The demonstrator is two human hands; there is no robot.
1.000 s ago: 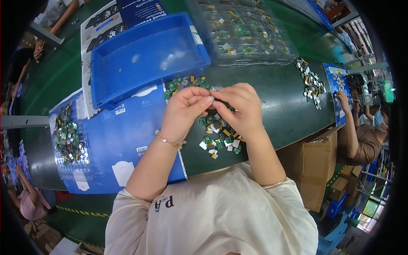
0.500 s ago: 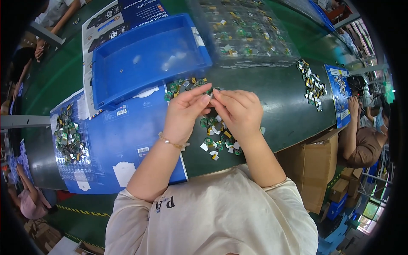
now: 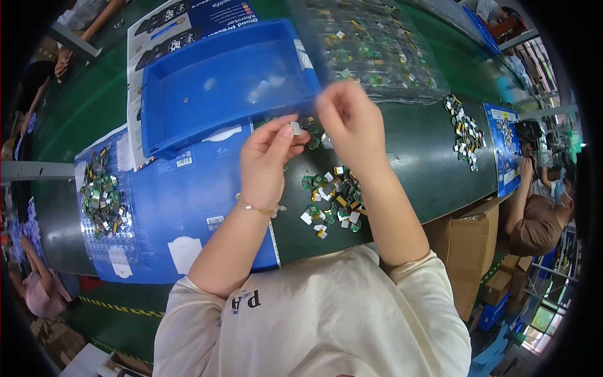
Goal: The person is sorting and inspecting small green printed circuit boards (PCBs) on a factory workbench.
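- Left hand: bare, raised above the bench; thumb and forefinger pinch a small pale piece, squarish, held just off the near right corner of the blue tray. Other fingers curled.
- Right hand: bare, apart from the left, blurred; fingers bent toward the thumb near the tray's right end. Whether it grips anything cannot be told.
- Bracelet: beaded, pale, on the left wrist.
- Loose cluster of small circuit boards: green, partly hidden behind the left hand.
- Heap of small circuit boards: green with white and yellow parts, on the bench, nearer the person than the hands.
- Blue tray: shallow, rectangular, beyond the left hand; one tiny ring inside.
- Blue printed sheet: flat on the bench, left of the hands, partly under the tray.
- Stack of clear trays: beyond the right hand, filled with similar boards.
- Left pile of boards: on a clear blister sheet.
- Right pile of boards: on the bench, well apart from the hands.
- Cardboard box: open, beside the bench's near edge, at right.
- Co-worker: brown top, far right.
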